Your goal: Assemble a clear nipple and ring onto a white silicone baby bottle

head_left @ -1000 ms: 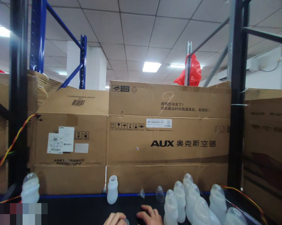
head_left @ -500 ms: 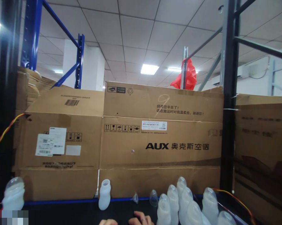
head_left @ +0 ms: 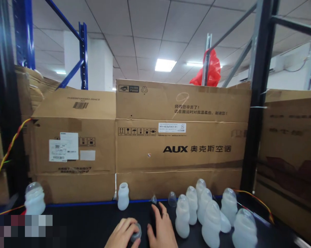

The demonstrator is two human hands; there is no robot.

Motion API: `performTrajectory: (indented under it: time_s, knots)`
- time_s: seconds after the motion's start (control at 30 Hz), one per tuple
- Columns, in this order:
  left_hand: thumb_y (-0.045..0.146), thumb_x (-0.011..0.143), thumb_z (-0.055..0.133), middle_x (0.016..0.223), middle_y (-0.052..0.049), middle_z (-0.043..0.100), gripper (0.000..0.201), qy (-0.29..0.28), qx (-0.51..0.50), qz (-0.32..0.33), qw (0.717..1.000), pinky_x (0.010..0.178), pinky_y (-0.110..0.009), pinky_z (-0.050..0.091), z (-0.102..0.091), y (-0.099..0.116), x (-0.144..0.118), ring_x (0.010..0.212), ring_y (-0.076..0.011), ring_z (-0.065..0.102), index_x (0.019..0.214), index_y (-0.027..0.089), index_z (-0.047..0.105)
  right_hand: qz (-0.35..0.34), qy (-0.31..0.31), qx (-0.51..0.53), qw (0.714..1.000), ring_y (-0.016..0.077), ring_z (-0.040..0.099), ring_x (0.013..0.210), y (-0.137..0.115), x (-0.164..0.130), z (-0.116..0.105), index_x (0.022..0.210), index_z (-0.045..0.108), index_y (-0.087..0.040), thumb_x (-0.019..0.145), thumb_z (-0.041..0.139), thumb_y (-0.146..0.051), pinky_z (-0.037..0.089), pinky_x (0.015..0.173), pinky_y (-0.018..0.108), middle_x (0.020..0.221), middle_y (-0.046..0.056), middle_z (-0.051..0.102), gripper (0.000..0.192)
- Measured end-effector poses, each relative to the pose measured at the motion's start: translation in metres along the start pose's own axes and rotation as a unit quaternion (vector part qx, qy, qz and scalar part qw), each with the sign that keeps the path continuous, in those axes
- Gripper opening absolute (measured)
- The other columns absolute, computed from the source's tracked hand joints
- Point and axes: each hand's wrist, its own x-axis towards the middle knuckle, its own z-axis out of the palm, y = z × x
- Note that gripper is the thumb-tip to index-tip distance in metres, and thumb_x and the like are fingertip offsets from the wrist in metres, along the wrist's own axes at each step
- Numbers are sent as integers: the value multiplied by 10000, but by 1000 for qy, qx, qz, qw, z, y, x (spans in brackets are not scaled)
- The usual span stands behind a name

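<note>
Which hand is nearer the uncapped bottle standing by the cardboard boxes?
Left. The left hand, gripping a small grey ring, sits almost straight below the uncapped bottle. The right hand lies flat on the dark table, further to the bottle's right.

— What are the hands doing?

— Both are showing at the bottom edge, close together and almost touching. The left hand (head_left: pixel 123 232) is lying knuckles up, with its fingers curling around something small and round.

— And the other one?

— The right hand (head_left: pixel 162 229) is resting palm down, with its fingers (head_left: pixel 155 210) stretching forward and spreading a little (a ring is sitting on one of them). It is gripping nothing.

— Arms?

— Only the wrists are showing; the frame is cutting off the rest.
</note>
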Motion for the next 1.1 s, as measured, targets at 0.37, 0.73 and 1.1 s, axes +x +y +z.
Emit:
performTrajectory:
  time_s: [0.37,0.73,1.1]
  knots:
    - [192,934,626,1164,-26,707,110,30,-72,-36,996,983,-338,560,-10,34,-8,1078,-201,669,986,269,685,-20,-40,-34,998,332,586,1349,-13,-3,-34,1507,600,-119,991,391,-208,489,1181,473,1658,76,453,565]
    - [210,938,623,1162,-39,690,99,37,-93,-45,994,974,-350,541,-8,36,-11,1076,-212,645,995,268,680,-47,-39,13,998,346,593,1303,-4,-5,-30,1453,648,-144,993,396,-209,466,1193,514,1551,91,568,528]
    - [274,934,623,1184,-37,654,217,137,-267,-85,950,1032,-315,571,-3,35,-15,1101,-175,704,1138,266,549,-72,8,353,933,176,685,797,1,-15,-2,1028,765,-158,979,485,-345,551,735,257,977,94,718,340]
